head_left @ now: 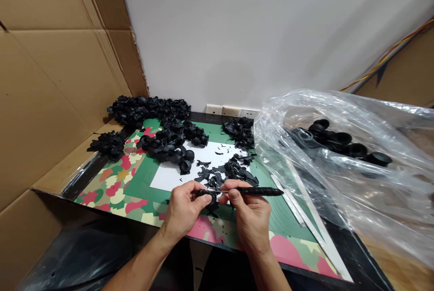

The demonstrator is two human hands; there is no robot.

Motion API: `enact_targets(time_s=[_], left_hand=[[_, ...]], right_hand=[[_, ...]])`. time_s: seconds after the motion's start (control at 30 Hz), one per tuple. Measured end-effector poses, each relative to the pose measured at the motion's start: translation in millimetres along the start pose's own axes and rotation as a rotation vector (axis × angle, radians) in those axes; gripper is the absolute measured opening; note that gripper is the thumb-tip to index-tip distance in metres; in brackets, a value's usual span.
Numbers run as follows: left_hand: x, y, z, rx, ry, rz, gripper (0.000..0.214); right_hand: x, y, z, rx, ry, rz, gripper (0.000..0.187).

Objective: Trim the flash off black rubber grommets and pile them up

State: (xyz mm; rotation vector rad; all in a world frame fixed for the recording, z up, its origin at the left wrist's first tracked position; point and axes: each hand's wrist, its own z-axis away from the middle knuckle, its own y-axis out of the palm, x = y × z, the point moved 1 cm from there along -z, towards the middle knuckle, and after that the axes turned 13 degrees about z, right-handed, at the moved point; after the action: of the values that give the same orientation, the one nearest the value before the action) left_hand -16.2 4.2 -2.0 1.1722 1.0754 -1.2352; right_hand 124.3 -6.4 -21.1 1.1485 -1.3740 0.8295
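Pinching a small black rubber part (pixel 212 196) between thumb and fingers: left hand (pixel 185 203). Right hand (pixel 252 214) grips a black-handled tool (pixel 261 191), thin metal shaft pointing left, reaching the part. Tip too small to read, so can't say if it's in the material or just against it. Part sits just left of the right fingertips. Black scraps (pixel 239 171) lie just beyond both hands, mostly on a white sheet (pixel 166 176). Ribbed black parts (pixel 172 135) heaped farther past the left hand. Clear plastic bag (pixel 278 105) with black cups (pixel 341 138) beyond and right of the right hand; white strips (pixel 307 223) nearer on that side.
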Motion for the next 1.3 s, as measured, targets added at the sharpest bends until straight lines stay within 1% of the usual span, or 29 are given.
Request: enact_targets(time_s=[0.27,0.43,0.53,0.6,0.67,0.73,0.77,0.8,0.83,0.9,1.0,1.07,1.13,1.3], left_hand=[[5,-1.0,2,0.007,0.111,-0.115,0.009],[4,-1.5,2,0.002,0.136,-0.169,0.008],[5,-1.8,1,-0.006,0.168,-0.194,0.007],[4,-0.9,2,-0.015,0.198,-0.212,0.005],[2,1.5,5,0.000,0.218,-0.216,0.004],[-2,4.8,9,0.038,0.232,-0.204,0.004],[-4,6.1,11,0.049,0.238,-0.193,0.004],[-6,6.9,12,0.048,0.235,-0.174,0.004],[-7,6.9,12,0.034,0.218,-0.151,0.004],[-7,5.6,10,0.002,0.155,-0.102,0.006],[-3,2.1,5,-0.019,0.095,-0.067,0.007],[-1,0.2,2,-0.024,0.105,-0.071,0.006],[0,-1.1,1,-0.034,0.145,-0.088,0.004],[-1,-2.6,-1,-0.067,0.274,-0.114,0.002]], right_hand=[[-4,3,2,0.084,0.025,-0.022,0.019],[-4,2,2,0.095,0.041,-0.012,0.021],[-3,4,3,0.095,0.012,0.006,0.021],[-1,6,4,0.074,-0.049,0.064,0.019],[2,7,4,0.019,-0.204,0.180,0.015],[7,4,0,-0.075,-0.405,0.322,0.012],[9,1,-2,-0.137,-0.483,0.387,0.012],[12,-2,-6,-0.197,-0.524,0.440,0.012],[13,-6,-9,-0.248,-0.516,0.479,0.012],[15,-14,-15,-0.286,-0.388,0.488,0.014],[12,-21,-18,-0.214,-0.104,0.321,0.027],[9,-21,-16,-0.154,0.017,0.198,0.033],[7,-19,-14,-0.103,0.047,0.139,0.034],[10,-16,-11,-0.021,-0.029,0.092,0.031]])
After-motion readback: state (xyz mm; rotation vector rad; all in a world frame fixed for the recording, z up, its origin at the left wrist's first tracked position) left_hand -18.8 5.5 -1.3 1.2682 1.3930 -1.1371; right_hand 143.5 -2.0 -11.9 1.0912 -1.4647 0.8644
